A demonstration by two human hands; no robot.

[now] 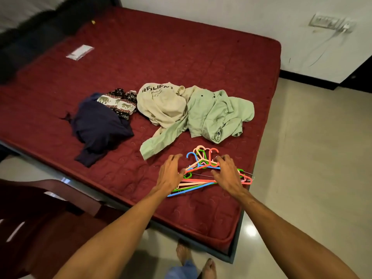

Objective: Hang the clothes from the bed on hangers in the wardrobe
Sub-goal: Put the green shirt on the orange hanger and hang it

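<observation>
Seen from the head, the left hand (170, 174) and right hand (227, 176) spread loose over the pile of hangers (198, 183) at the near edge of the bed (181, 57). They hold nothing and are likely about to pick one. The clothes (213, 115) lie crumpled just behind, waiting.

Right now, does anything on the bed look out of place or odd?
Nothing damaged or spilled. The plastic hangers lie in a tangled heap near the mattress edge, hooks pointing different ways. The green shirt and beige printed top are crumpled together. A small white packet lies alone farther up.
</observation>
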